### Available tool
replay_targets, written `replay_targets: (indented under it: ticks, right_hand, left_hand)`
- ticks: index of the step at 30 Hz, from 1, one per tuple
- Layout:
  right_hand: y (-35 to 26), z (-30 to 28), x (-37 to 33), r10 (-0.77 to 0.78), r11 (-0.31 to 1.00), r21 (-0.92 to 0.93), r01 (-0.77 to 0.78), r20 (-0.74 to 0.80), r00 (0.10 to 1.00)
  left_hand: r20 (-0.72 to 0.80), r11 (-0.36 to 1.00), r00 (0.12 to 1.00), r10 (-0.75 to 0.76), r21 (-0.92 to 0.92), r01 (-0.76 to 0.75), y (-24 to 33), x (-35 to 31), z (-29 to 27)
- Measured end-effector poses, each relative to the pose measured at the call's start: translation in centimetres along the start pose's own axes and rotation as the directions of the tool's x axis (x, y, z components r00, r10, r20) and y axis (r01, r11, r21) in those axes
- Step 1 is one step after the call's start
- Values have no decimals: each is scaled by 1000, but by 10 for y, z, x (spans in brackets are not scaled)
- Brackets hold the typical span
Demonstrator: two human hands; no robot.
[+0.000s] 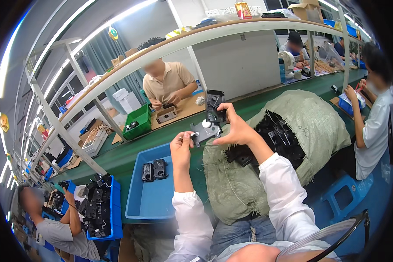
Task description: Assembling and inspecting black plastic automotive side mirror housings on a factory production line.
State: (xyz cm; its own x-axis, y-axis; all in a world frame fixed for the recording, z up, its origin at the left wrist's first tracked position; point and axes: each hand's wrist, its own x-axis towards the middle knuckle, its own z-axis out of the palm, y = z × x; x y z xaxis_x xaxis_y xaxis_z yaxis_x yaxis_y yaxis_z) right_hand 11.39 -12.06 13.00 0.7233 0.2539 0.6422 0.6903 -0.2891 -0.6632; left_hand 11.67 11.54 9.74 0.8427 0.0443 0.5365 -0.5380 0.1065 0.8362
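Both of my hands hold up a black plastic housing (215, 105) joined to a grey plate with a round white part (205, 128), above the green bench. My left hand (181, 148) pinches the grey plate's left edge. On the other side, my right hand (238, 127) grips the black housing with thumb and fingers spread around it. Below and left of my hands sits a shallow blue tray (150, 198) with a few black housings (154, 170) in it. A pale green woven sack (323, 126) lies open at my right, filled with black plastic parts (280, 137).
A green crate (138, 122) stands across the bench beside a seated person (168, 83). At the left, another person works near a blue bin (116, 209) heaped with black parts. A person in white sits at the right, near a blue stool (347, 192). A white-framed shelf (249, 27) spans the bench.
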Motion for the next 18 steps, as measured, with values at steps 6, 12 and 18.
replay_targets:
  ticks: [6, 12, 18]
  right_hand:
    - [4, -9, 4, -158, 964, 219, 153, 7, 987]
    - [3, -15, 10, -74, 867, 495, 62, 4, 997]
    - [4, -19, 15, -74, 922, 377, 85, -42, 996]
  left_hand:
    - [150, 991, 988, -41, -123, 60, -11, 0, 7]
    - [162, 995, 985, -52, 87, 39, 1, -11, 18]
    - [254, 929, 967, -23, 362, -73, 5, -15, 31]
